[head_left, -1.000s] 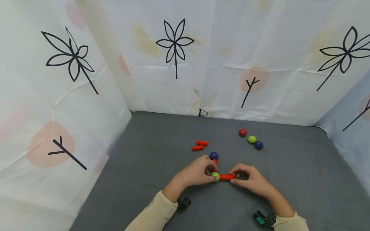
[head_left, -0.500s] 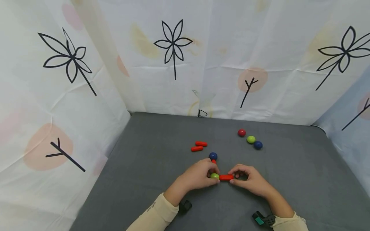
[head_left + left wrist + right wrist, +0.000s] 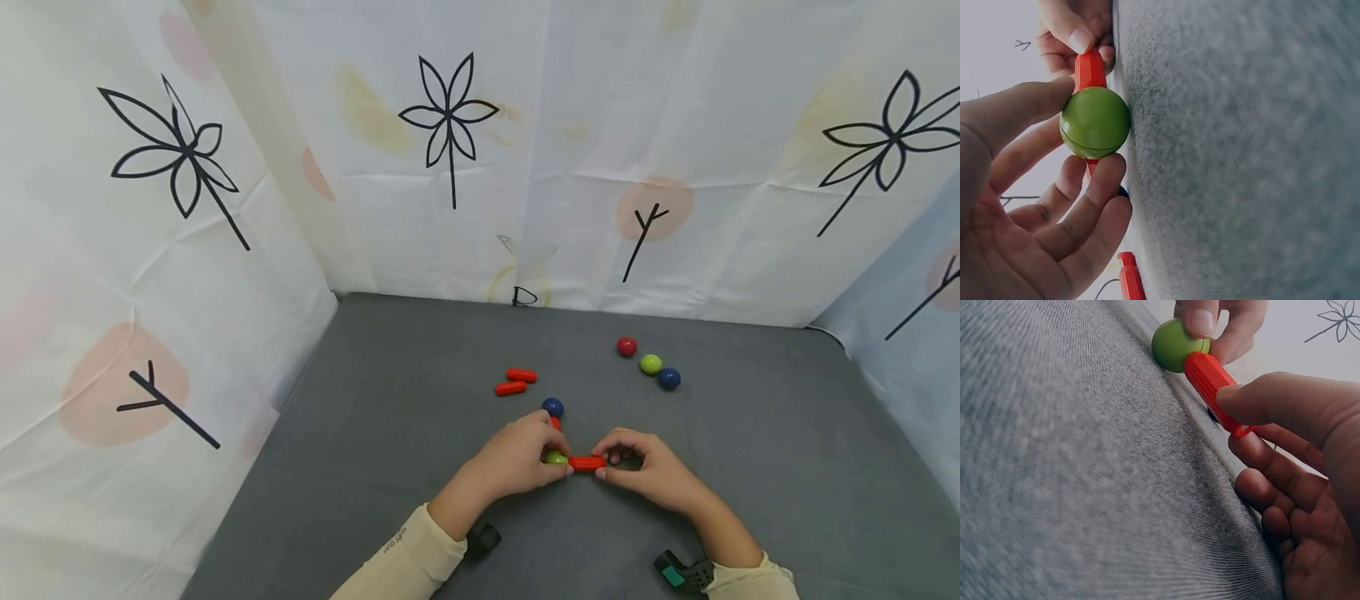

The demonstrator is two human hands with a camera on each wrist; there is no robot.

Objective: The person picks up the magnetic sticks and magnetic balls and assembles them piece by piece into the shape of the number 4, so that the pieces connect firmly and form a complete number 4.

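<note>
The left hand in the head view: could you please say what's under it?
Part of a green ball and of a red stick show beneath the left hand; the rest of both is covered there.

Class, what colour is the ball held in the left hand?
Green: the ball in the left hand shows best in the left wrist view.

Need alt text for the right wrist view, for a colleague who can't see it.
The right hand pinches a ribbed red rod whose far end meets a green ball held by the left hand. Gray fabric fills the left side; a black line-drawn flower marks the white backdrop at upper right.
</note>
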